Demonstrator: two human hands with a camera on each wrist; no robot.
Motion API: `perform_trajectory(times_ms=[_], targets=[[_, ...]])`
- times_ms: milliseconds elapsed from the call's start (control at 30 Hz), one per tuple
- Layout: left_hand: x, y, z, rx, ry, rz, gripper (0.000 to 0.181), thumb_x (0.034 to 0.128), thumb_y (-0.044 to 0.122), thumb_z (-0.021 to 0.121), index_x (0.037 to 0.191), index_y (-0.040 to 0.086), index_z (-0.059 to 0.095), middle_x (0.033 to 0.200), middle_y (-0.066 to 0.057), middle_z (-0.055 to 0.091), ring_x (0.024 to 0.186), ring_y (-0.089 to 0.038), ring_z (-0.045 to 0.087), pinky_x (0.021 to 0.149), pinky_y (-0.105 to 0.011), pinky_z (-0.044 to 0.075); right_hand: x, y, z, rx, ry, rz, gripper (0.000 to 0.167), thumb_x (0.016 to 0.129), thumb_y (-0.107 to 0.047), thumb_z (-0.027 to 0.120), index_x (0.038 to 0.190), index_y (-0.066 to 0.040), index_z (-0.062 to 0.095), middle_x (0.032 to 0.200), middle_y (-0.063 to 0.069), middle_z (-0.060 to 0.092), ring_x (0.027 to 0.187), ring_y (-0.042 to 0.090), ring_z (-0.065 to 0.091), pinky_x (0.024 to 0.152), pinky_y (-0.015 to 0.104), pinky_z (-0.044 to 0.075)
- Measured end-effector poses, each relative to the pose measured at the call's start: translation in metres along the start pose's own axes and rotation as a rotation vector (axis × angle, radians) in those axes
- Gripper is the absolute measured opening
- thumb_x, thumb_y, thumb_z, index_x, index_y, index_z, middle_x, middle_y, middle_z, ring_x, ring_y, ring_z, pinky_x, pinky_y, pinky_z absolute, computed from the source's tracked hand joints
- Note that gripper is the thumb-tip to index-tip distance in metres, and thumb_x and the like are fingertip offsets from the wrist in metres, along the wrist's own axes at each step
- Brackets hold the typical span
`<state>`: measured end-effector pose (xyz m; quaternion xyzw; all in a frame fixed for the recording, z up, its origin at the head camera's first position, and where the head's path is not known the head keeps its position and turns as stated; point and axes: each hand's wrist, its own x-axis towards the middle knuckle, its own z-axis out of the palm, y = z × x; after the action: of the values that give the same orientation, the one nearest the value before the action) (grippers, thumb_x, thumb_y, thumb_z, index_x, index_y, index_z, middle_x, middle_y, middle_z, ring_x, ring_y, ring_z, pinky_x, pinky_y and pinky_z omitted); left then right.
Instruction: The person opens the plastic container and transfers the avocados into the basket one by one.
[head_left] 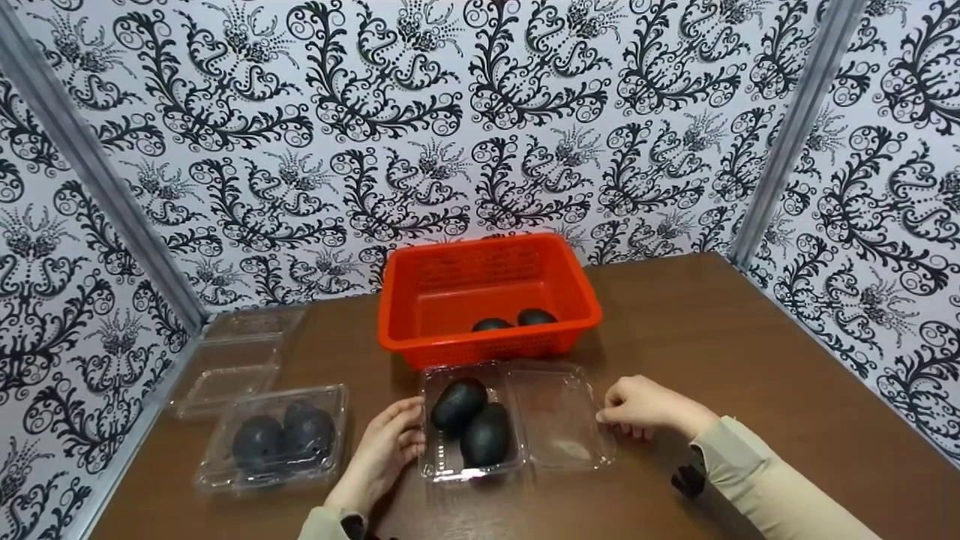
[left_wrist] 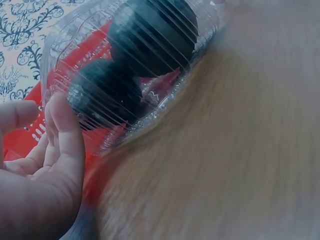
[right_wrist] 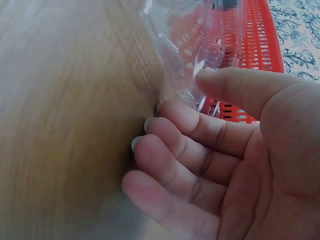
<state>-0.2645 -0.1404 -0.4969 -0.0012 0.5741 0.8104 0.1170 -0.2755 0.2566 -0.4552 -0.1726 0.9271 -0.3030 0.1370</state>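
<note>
An unfolded clear plastic clamshell lies on the table, its base (head_left: 442, 457) at the left with two dark avocados (head_left: 459, 405) (head_left: 486, 436) inside and its lid (head_left: 559, 420) spread to the right. The left hand (head_left: 386, 450) rests its fingers against the base's left wall; in the left wrist view the fingertips (left_wrist: 62, 112) touch the ribbed plastic beside the avocados (left_wrist: 102, 92). At the lid's right edge is the right hand (head_left: 645, 409); the right wrist view shows its thumb and index finger on either side of the lid's edge (right_wrist: 172, 55), fingers bent.
A red-orange basket (head_left: 491, 345) with two dark avocados (head_left: 536, 316) showing stands behind the clamshell. At the left sits a closed clear box (head_left: 274, 442) holding two dark avocados. Behind that box lie empty clear containers (head_left: 225, 379). Patterned walls (head_left: 465, 150) enclose the table.
</note>
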Motion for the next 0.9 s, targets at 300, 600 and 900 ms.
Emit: perform_trajectory(times_ms=[300,600,900], targets=[[0.000,-0.005,-0.005,-0.003,-0.043,-0.027,0.018,0.0941,0.012,0.060,0.112,0.009,0.056,0.093,-0.003,0.051,0.064,-0.008,0.053,0.058,-0.020,0.049,-0.002,-0.017,-0.014,-0.105,0.123,-0.138,0.021,0.088,-0.024,0.067,0.071,-0.012,0.066,0.059,-0.006,0.056,0.050,0.008,0.051,0.046,0.026,0.044],[-0.002,-0.008,-0.010,0.012,-0.088,-0.018,0.017,0.0947,0.011,0.059,0.110,0.008,0.053,0.089,0.000,0.051,0.064,-0.008,0.052,0.058,-0.020,0.049,0.004,-0.079,0.002,-0.143,0.179,-0.429,0.008,0.083,-0.024,0.073,0.085,-0.017,0.069,0.079,-0.012,0.063,0.071,0.004,0.055,0.066,0.026,0.049],[0.001,-0.008,-0.009,0.007,-0.119,-0.013,0.016,0.0951,0.011,0.058,0.110,0.008,0.053,0.086,0.000,0.054,0.065,-0.009,0.053,0.059,-0.021,0.049,0.021,-0.135,0.042,-0.205,0.105,-0.699,0.031,0.079,-0.022,0.075,0.108,-0.014,0.069,0.110,-0.007,0.062,0.107,0.008,0.057,0.096,0.026,0.045]])
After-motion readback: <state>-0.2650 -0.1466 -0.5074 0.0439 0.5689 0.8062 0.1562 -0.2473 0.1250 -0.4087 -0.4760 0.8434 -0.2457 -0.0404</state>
